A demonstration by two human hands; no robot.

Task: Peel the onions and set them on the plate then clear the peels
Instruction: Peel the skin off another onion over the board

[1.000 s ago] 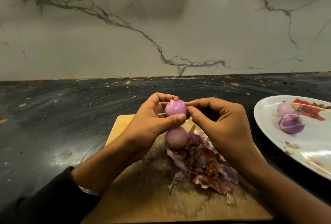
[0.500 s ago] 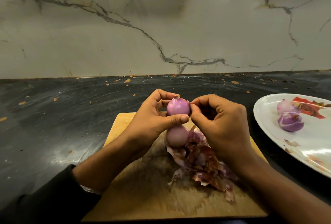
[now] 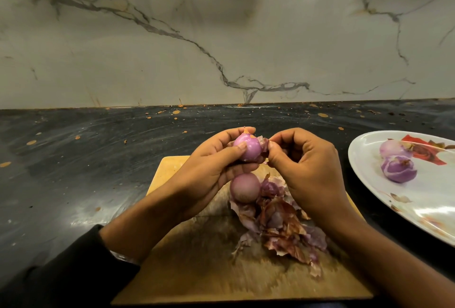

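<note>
My left hand [image 3: 211,172] grips a small purple onion [image 3: 248,150] above the wooden cutting board [image 3: 187,273]. A flap of papery skin [image 3: 264,144] sticks out from the onion's right side, and my right hand [image 3: 307,172] pinches it between thumb and fingertips. Below the hands a second onion [image 3: 245,188] lies on the board, touching a heap of brown and purple peels [image 3: 283,231]. Two peeled onions [image 3: 398,168] sit on the white plate [image 3: 369,157] at the right.
The board lies on a dark speckled countertop [image 3: 86,160] that runs back to a marble wall [image 3: 221,36]. The plate carries a red flower print and a few peel scraps [image 3: 400,199]. My dark left sleeve [image 3: 61,275] fills the lower left corner.
A flap of skin has come loose from the held onion's right side, and my right hand has drawn slightly away to the right with it. My left thumb has shifted across the onion's front.
</note>
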